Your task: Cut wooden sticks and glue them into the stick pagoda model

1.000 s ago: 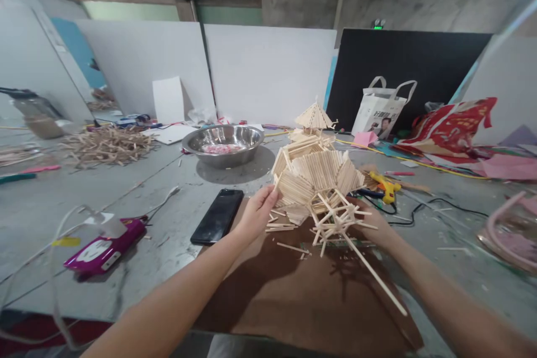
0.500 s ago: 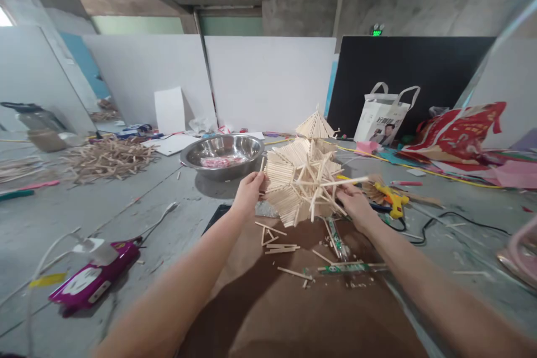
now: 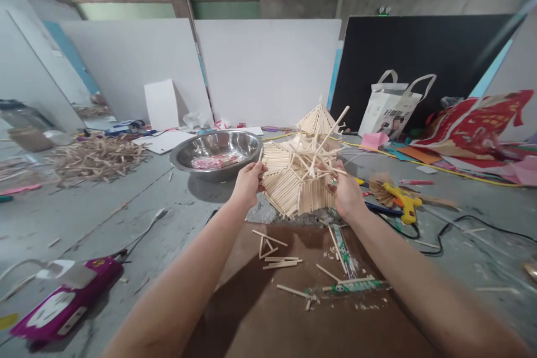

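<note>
Between my hands is a model roof built of thin wooden sticks (image 3: 289, 179), held above the far edge of a brown board (image 3: 251, 302). My left hand (image 3: 250, 182) grips its left rim, fingers closed. On the right side, my right hand (image 3: 344, 193) is closed around the edge, its fingertips partly hidden by the sticks. Loose sticks jut up from the model's top. Right behind it shows a pointed stick roof (image 3: 316, 120). Several loose sticks (image 3: 282, 262) and torn green-printed wrappers (image 3: 352, 286) lie on the board.
A steel basin (image 3: 180, 159) stands behind my left hand. To the right lie a yellow glue gun (image 3: 405, 201) and its black cord. A purple power strip (image 3: 71, 296) is at lower left, a stick pile (image 3: 96, 159) beyond. A white bag (image 3: 386, 109) stands at back right.
The stick roof has tilted, so its topside sticks now point upward and its near slope faces me. My right hand has turned more upright at its edge. The camera view has shifted slightly.
</note>
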### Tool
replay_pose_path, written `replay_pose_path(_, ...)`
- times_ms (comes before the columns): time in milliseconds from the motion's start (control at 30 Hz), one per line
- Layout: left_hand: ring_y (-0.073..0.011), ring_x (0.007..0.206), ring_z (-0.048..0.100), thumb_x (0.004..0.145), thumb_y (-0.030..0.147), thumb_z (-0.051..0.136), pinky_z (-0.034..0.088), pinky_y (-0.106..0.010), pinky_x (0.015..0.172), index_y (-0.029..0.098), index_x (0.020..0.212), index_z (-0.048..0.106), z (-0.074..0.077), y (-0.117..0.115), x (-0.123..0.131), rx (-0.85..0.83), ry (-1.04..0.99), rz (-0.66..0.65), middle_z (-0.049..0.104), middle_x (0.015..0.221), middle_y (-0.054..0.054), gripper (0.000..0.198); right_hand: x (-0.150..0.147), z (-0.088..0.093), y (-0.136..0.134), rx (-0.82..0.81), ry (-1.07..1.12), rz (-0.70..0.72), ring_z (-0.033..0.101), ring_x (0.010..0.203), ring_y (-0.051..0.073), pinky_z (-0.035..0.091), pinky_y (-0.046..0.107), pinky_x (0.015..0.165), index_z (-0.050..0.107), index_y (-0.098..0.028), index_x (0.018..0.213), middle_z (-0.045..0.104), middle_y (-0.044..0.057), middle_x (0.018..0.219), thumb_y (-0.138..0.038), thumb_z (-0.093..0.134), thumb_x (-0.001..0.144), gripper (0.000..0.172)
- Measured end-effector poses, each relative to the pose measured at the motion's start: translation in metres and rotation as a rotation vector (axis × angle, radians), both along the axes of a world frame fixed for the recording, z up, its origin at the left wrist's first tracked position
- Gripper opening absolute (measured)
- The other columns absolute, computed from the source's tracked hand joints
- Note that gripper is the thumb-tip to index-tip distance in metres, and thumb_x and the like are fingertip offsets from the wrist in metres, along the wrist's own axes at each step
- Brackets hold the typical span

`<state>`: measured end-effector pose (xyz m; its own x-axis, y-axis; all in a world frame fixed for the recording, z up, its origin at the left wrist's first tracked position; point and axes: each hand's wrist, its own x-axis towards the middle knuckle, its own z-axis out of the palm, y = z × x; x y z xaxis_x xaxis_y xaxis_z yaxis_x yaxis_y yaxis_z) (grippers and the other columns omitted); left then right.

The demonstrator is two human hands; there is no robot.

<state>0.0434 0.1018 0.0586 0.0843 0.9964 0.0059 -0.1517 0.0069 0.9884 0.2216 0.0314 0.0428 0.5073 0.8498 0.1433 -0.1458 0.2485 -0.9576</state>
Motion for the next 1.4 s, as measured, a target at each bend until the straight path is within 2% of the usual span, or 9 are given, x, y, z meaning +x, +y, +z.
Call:
replay_pose_path(133, -0.0056, 0.038, 0.042, 0.062, 0.036, 0.058, 0.031, -0.017, 0.033, 0.015, 0.06, 0.049, 0.005, 0.003, 0.0, -0.027, -0.062, -0.021, 0.047, 0.05, 0.003, 0.022, -0.002, 0.013, 0.003, -0.041, 0.059, 0.051, 0.059, 0.07, 0.018, 0.045, 0.027, 0.053, 0.056, -0.018, 0.099, 0.065, 0.002, 0.072, -0.054, 0.039, 0.07, 0.049)
replay_pose_path(267, -0.0076, 0.039, 0.046, 0.067, 0.032, 0.055, 0.037, -0.02, 0.036, 0.016, 0.063, 0.05, 0.007, 0.005, -0.008, -0.169, -0.123, -0.142, 0.048, 0.05, 0.002, 0.017, -0.008, 0.03, -0.007, -0.051, 0.098, 0.203, 0.059, 0.078, 0.021, 0.047, 0.033, 0.062, 0.053, -0.021, 0.104, 0.065, 0.005, 0.083, -0.058, 0.026, 0.076, 0.055)
replay_pose_path(500, -0.0054, 0.031, 0.039, 0.07, 0.027, 0.051, 0.032, -0.017, 0.032, 0.015, 0.058, 0.048, -0.014, 0.012, -0.019, -0.385, -0.035, -0.195, 0.043, 0.043, 0.005, 0.017, -0.019, 0.036, -0.041, -0.144, 0.077, 0.467, 0.049, 0.104, 0.019, 0.041, 0.035, 0.084, 0.054, -0.024, 0.102, 0.06, 0.005, 0.105, -0.059, 0.022, 0.077, 0.054)
replay_pose_path(733, -0.0086, 0.035, 0.044, 0.061, 0.038, 0.059, 0.033, -0.02, 0.033, 0.015, 0.062, 0.055, -0.021, 0.014, -0.027, -0.284, 0.181, -0.185, 0.049, 0.048, 0.002, 0.023, -0.01, 0.025, -0.054, -0.191, -0.042, 0.338, 0.033, 0.119, 0.017, 0.021, 0.034, 0.1, 0.06, -0.025, 0.092, 0.051, 0.001, 0.118, -0.058, 0.046, 0.068, 0.044)
replay_pose_path(933, -0.0031, 0.037, 0.032, 0.062, 0.045, 0.057, 0.024, -0.017, 0.034, 0.013, 0.073, 0.063, 0.006, 0.016, -0.041, 0.131, 0.385, 0.157, 0.048, 0.055, 0.002, 0.034, 0.018, 0.026, -0.065, -0.158, -0.379, 0.281, 0.044, 0.109, 0.02, 0.026, 0.036, 0.096, 0.062, -0.024, 0.089, 0.056, 0.002, 0.111, -0.05, 0.048, 0.072, 0.034)
replay_pose_path(1033, -0.0028, 0.036, 0.026, 0.066, 0.04, 0.054, 0.018, -0.018, 0.034, 0.013, 0.078, 0.063, 0.031, 0.003, -0.037, 0.289, 0.338, 0.073, 0.039, 0.046, 0.005, 0.031, 0.029, 0.03, -0.067, -0.142, -0.551, 0.256, 0.051, 0.099, 0.021, 0.034, 0.034, 0.089, 0.062, -0.025, 0.088, 0.062, 0.002, 0.099, -0.046, 0.05, 0.072, 0.029)
replay_pose_path(1167, -0.0049, 0.039, 0.036, 0.073, 0.034, 0.049, 0.026, -0.018, 0.036, 0.015, 0.087, 0.058, 0.059, -0.024, -0.02, 0.427, 0.328, -0.074, 0.05, 0.048, 0.003, 0.025, 0.033, 0.042, -0.067, -0.133, -0.771, 0.17, 0.055, 0.088, 0.021, 0.041, 0.034, 0.078, 0.061, -0.025, 0.091, 0.064, 0.002, 0.092, -0.044, 0.048, 0.074, 0.029)
replay_pose_path(1300, -0.0048, 0.041, 0.041, 0.073, 0.035, 0.048, 0.029, -0.02, 0.038, 0.016, 0.077, 0.059, 0.067, -0.036, -0.005, 0.47, 0.404, -0.105, 0.06, 0.062, -0.002, 0.022, 0.032, 0.058, -0.062, -0.076, -0.825, 0.127, 0.056, 0.085, 0.02, 0.043, 0.032, 0.072, 0.06, -0.024, 0.092, 0.064, 0.002, 0.09, -0.04, 0.047, 0.075, 0.027)
replay_pose_path(1400, -0.0052, 0.04, 0.04, 0.069, 0.035, 0.052, 0.028, -0.021, 0.038, 0.016, 0.069, 0.063, 0.068, -0.031, 0.002, 0.512, 0.506, -0.092, 0.057, 0.055, -0.001, 0.022, 0.032, 0.067, -0.055, -0.05, -0.818, 0.118, 0.057, 0.081, 0.019, 0.044, 0.03, 0.066, 0.061, -0.022, 0.088, 0.064, 0.003, 0.088, -0.038, 0.048, 0.075, 0.024)
